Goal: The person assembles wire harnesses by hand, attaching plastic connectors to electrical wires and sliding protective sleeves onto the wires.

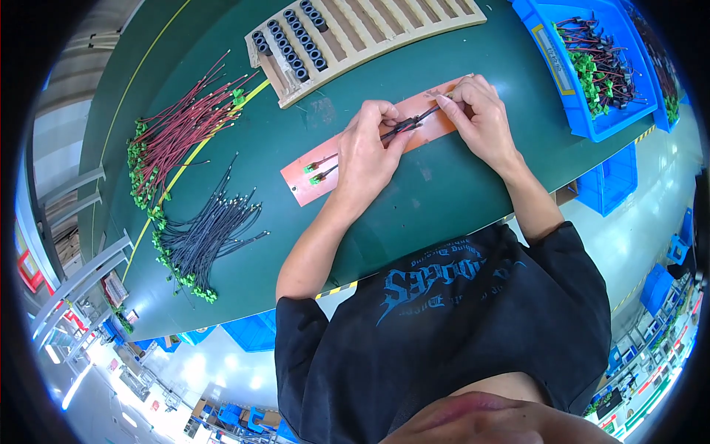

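Over a long orange board on the green table, my left hand is closed around dark wires close to a black connector. Two green terminal plugs on these wires lie at the board's left end, past my left hand. My right hand pinches the black cable at the board's right end, with thumb and forefinger together. The cable runs nearly straight between both hands. My fingers hide part of the connector and the cable's far tip.
Red wires and black wires with green plugs lie in bundles on the left. A slotted wooden rack holding black ring-ended cylinders stands at the back. A blue bin of wired parts sits at the right edge.
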Action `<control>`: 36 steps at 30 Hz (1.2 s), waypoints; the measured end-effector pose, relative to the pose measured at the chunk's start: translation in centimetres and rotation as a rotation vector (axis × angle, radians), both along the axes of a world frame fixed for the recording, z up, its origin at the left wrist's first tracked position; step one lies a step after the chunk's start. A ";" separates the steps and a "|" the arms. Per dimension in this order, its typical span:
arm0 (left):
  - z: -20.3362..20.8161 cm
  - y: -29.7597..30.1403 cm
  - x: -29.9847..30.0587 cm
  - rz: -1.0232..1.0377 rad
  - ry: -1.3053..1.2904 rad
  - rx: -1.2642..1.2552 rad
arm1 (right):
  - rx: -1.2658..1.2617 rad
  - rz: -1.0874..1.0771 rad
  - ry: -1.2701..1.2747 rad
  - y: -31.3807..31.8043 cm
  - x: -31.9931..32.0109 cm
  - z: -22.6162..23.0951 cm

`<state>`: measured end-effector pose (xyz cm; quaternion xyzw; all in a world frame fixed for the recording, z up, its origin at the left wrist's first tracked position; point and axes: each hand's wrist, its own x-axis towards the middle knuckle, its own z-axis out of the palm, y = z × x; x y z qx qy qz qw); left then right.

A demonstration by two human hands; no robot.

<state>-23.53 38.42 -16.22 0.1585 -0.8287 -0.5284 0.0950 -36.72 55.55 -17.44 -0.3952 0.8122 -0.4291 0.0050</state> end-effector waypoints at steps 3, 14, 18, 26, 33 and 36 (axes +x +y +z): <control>0.1 0.2 -0.3 0.003 0.019 0.017 | 0.032 -0.013 0.034 0.2 -0.1 0.2; 1.7 -1.1 -0.6 -0.114 0.053 0.065 | 0.066 -0.019 0.052 0.2 -0.3 0.1; 2.8 -2.4 -0.2 -0.159 -0.027 0.152 | 0.075 -0.022 0.049 0.3 -0.4 -0.1; 2.7 -3.2 -0.4 -0.304 0.047 -0.117 | 0.067 -0.022 0.053 0.5 -0.3 -0.2; 3.5 -2.7 -1.4 -0.353 0.015 -0.156 | 0.060 -0.012 0.037 0.6 -0.2 -0.3; 2.8 -2.0 -1.7 -0.319 -0.079 -0.162 | 0.059 -0.018 0.055 0.5 -0.2 -0.3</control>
